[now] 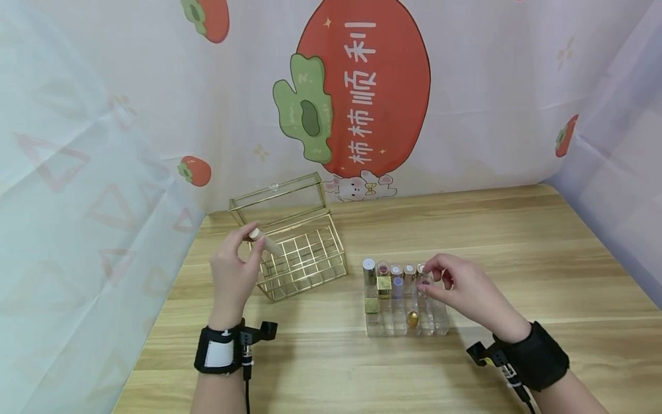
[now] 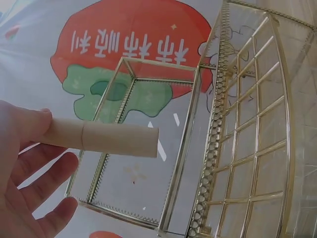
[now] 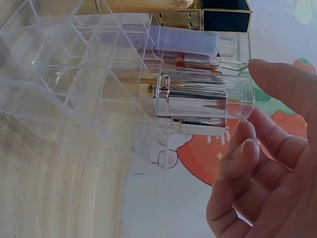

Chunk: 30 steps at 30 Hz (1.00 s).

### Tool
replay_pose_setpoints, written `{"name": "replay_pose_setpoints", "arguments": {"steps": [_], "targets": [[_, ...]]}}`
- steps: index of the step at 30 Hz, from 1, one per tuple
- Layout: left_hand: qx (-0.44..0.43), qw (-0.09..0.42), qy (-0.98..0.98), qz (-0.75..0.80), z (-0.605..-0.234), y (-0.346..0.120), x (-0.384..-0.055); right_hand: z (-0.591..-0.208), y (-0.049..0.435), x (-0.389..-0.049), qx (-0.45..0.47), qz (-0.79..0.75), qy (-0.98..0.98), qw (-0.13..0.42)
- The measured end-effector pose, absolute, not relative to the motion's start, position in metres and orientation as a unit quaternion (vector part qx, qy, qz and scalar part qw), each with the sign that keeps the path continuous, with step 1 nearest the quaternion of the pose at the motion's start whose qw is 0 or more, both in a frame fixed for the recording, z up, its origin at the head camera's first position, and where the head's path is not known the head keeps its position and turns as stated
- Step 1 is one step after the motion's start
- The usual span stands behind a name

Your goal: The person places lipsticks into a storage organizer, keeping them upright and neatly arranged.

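My left hand (image 1: 235,270) pinches a cream lipstick tube (image 2: 106,138) between thumb and fingers, tilted above the left part of a gold-framed glass box (image 1: 305,256). The box's hinged lid (image 1: 279,198) stands raised at the back, and a gold grid divides its inside. At the right, my right hand (image 1: 460,284) holds thumb and finger on either side of the clear cap of a lipstick (image 3: 203,94). That lipstick stands in a clear acrylic organizer (image 1: 385,329) at its back right corner.
Other lipsticks fill the organizer's back rows, among them a purple tube (image 3: 185,39) and a dark square-capped one (image 3: 225,17). A gold rounded cap (image 1: 413,319) stands in its front row. Behind the wooden table (image 1: 320,368) hangs a printed cloth (image 1: 481,115).
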<state>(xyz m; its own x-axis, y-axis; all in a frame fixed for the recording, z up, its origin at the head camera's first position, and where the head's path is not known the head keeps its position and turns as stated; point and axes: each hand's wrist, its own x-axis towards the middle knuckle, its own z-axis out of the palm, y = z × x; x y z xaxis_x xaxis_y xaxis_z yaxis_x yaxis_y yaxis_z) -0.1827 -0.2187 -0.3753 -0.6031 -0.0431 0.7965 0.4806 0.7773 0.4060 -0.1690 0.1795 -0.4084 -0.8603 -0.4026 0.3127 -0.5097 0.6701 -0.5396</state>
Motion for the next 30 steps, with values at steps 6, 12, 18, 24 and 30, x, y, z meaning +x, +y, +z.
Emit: {"name": "replay_pose_setpoints", "arguments": {"steps": [6,12,18,24,30], "targets": [[-0.107,0.422,-0.853,-0.287,-0.377,-0.229,-0.183,-0.411,0.180,-0.170,0.245,0.319,-0.913,0.077],[-0.097,0.415,-0.866,-0.261,-0.382,-0.236,-0.187,-0.413,0.182,-0.170,0.237,0.317,-0.916,0.069],[-0.098,0.404,-0.882,-0.222,-0.390,-0.241,-0.192,-0.415,0.180,-0.171,0.242,0.313,-0.915,0.078],[-0.095,0.387,-0.894,-0.206,-0.398,-0.245,-0.195,-0.416,0.179,-0.172,0.242,0.307,-0.917,0.074],[-0.095,0.371,-0.902,-0.201,-0.403,-0.245,-0.196,-0.416,0.179,-0.172,0.238,0.304,-0.920,0.064]]}}
